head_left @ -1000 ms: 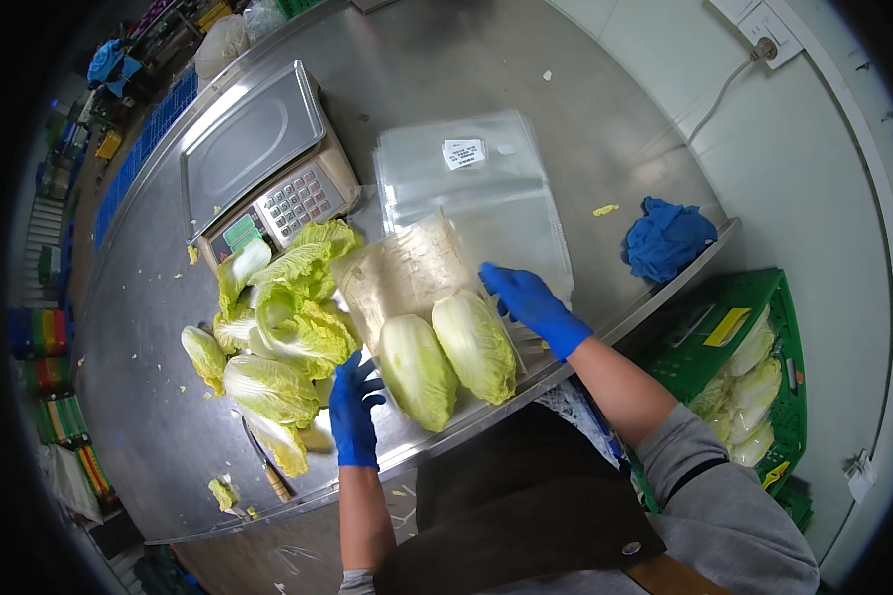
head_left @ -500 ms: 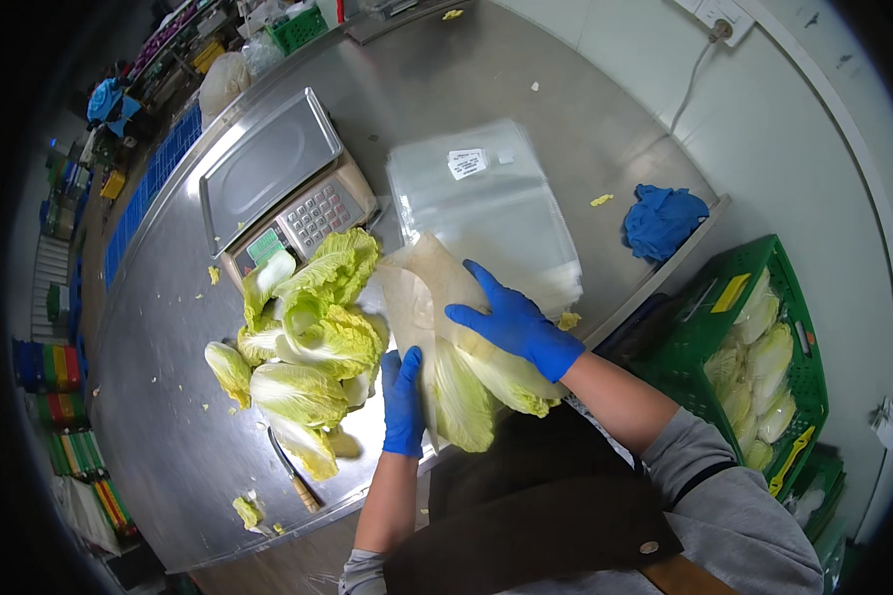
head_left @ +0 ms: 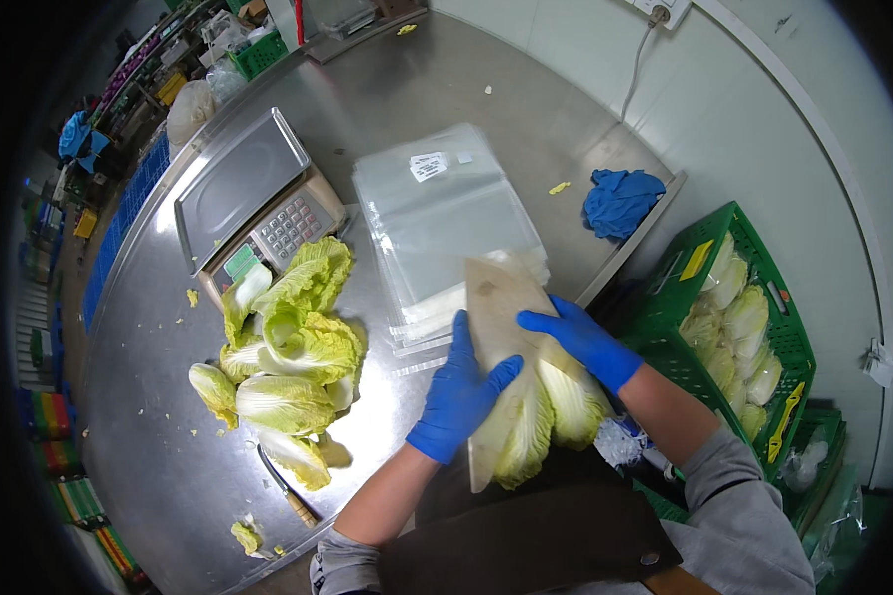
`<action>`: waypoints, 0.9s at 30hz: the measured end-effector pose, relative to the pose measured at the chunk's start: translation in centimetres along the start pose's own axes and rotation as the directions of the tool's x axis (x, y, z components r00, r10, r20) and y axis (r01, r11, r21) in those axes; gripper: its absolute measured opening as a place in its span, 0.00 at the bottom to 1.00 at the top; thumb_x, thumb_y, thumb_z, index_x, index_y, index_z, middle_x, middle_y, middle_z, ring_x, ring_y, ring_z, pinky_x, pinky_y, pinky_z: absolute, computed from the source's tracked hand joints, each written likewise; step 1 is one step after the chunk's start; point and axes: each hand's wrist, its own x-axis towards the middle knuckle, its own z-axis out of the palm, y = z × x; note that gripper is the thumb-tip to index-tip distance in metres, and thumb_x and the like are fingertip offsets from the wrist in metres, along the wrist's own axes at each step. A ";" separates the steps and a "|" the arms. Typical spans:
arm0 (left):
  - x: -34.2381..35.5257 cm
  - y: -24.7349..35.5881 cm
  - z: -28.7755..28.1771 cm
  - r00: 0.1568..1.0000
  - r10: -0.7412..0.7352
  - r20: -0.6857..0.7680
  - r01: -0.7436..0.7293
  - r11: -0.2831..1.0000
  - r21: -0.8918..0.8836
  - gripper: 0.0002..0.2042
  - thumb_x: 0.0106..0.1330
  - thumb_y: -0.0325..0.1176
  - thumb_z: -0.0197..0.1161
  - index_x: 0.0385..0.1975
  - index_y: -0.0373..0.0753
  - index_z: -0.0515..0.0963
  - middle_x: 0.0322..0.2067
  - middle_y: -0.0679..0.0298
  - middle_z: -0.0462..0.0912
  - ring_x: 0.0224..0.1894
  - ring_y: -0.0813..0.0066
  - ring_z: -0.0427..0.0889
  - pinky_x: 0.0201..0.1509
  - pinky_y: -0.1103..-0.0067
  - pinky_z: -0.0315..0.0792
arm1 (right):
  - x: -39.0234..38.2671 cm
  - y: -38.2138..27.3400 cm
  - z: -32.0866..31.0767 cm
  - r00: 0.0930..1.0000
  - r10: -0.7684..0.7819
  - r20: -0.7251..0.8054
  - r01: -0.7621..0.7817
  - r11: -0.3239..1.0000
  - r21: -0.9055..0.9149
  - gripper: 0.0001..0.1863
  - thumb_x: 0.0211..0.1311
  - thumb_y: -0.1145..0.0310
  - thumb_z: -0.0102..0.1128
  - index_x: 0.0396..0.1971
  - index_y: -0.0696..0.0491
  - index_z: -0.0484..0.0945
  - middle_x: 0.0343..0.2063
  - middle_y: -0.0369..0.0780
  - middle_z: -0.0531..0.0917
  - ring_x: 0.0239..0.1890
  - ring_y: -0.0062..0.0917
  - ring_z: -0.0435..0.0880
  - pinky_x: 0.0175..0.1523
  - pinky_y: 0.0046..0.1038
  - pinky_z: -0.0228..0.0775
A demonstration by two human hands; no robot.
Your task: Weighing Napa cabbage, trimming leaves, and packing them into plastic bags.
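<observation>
While gripping one clear bag [head_left: 501, 297] of two cabbages [head_left: 536, 416] at table edge [head_left: 620, 263]: left hand [head_left: 461, 392] fingers wrapped on bag side, right hand [head_left: 575, 337] fingers pressed flat on top. One scale [head_left: 253, 203], one bag stack [head_left: 442, 213], one knife [head_left: 286, 486].

Two blue-gloved hands, left hand [head_left: 458, 397] and right hand [head_left: 577, 340], grip a clear plastic bag [head_left: 501, 327] of pale green cabbages [head_left: 541, 416] at the steel counter's [head_left: 387, 89] near edge.
</observation>
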 end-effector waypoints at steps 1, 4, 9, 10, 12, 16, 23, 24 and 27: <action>0.7 -0.8 0.5 0.997 0.015 0.076 -0.009 0.996 -0.084 0.37 0.64 0.37 0.60 0.67 0.35 0.46 0.49 0.52 0.75 0.45 0.68 0.77 0.49 0.76 0.71 | -0.3 0.4 -1.1 0.999 -0.019 -0.031 0.022 0.995 0.101 0.29 0.55 0.62 0.64 0.54 0.60 0.69 0.44 0.42 0.79 0.44 0.26 0.79 0.50 0.28 0.71; 4.6 -0.3 -1.0 0.966 -0.089 0.243 0.183 0.897 -0.402 0.25 0.59 0.39 0.65 0.54 0.35 0.69 0.45 0.53 0.77 0.42 0.72 0.77 0.46 0.80 0.71 | -1.3 0.6 -5.2 0.988 0.099 -0.117 -0.069 0.970 0.231 0.26 0.55 0.67 0.63 0.54 0.59 0.69 0.44 0.42 0.79 0.44 0.27 0.79 0.50 0.28 0.72; 14.3 -6.2 -3.6 0.937 0.329 -0.117 -0.307 0.937 0.169 0.11 0.48 0.34 0.71 0.30 0.41 0.80 0.30 0.64 0.78 0.34 0.70 0.76 0.39 0.78 0.71 | -0.9 -0.2 -7.4 0.991 0.107 -0.080 -0.087 0.971 0.225 0.27 0.54 0.69 0.63 0.54 0.60 0.69 0.44 0.42 0.79 0.45 0.26 0.79 0.51 0.28 0.71; 15.6 -7.3 -3.4 0.879 0.457 -0.138 -0.379 0.843 0.382 0.09 0.45 0.34 0.71 0.26 0.43 0.79 0.25 0.63 0.76 0.33 0.64 0.75 0.39 0.73 0.71 | -0.7 -0.4 -7.6 0.994 0.102 -0.029 -0.093 0.966 0.240 0.27 0.54 0.69 0.64 0.54 0.60 0.69 0.44 0.42 0.79 0.45 0.26 0.78 0.51 0.28 0.71; 17.2 -9.4 -3.6 0.890 0.452 -0.069 -0.368 0.798 0.478 0.09 0.44 0.34 0.71 0.25 0.44 0.79 0.26 0.64 0.76 0.34 0.63 0.75 0.39 0.72 0.71 | 0.7 0.3 -7.8 0.996 0.087 0.012 -0.088 0.970 0.227 0.27 0.53 0.69 0.64 0.54 0.60 0.69 0.45 0.41 0.78 0.46 0.26 0.78 0.52 0.29 0.70; 18.7 -11.3 -3.2 0.893 0.450 -0.028 -0.367 0.761 0.536 0.06 0.46 0.35 0.69 0.22 0.45 0.79 0.27 0.65 0.77 0.35 0.62 0.75 0.38 0.70 0.70 | 3.2 -0.5 -6.5 0.984 0.109 0.139 -0.127 0.983 0.134 0.29 0.52 0.67 0.65 0.54 0.59 0.69 0.45 0.42 0.78 0.47 0.26 0.77 0.54 0.28 0.68; 19.0 -11.9 -2.2 0.996 -0.085 -0.033 0.037 0.709 -0.704 0.03 0.54 0.28 0.62 0.26 0.36 0.78 0.32 0.60 0.77 0.37 0.68 0.77 0.42 0.73 0.73 | 7.1 -1.7 -3.6 0.910 0.204 0.360 -0.119 0.963 -0.244 0.33 0.50 0.57 0.67 0.54 0.58 0.69 0.46 0.44 0.78 0.48 0.28 0.76 0.54 0.28 0.65; 19.1 -12.2 -2.3 0.976 -0.218 0.024 0.159 0.625 -0.764 0.05 0.56 0.23 0.56 0.31 0.34 0.75 0.33 0.60 0.74 0.38 0.68 0.77 0.45 0.73 0.77 | 7.3 -1.7 -3.6 0.910 0.206 0.360 -0.122 0.962 -0.242 0.33 0.50 0.57 0.67 0.54 0.58 0.69 0.46 0.44 0.78 0.48 0.28 0.76 0.54 0.28 0.65; 19.0 -12.5 -2.0 0.954 0.299 -0.028 -0.290 0.942 0.170 0.04 0.56 0.23 0.56 0.30 0.34 0.74 0.33 0.62 0.74 0.39 0.67 0.77 0.46 0.76 0.77 | 7.5 -1.6 -3.7 0.902 0.230 0.365 -0.128 0.951 -0.282 0.33 0.50 0.56 0.66 0.54 0.57 0.69 0.47 0.44 0.78 0.48 0.28 0.77 0.54 0.28 0.65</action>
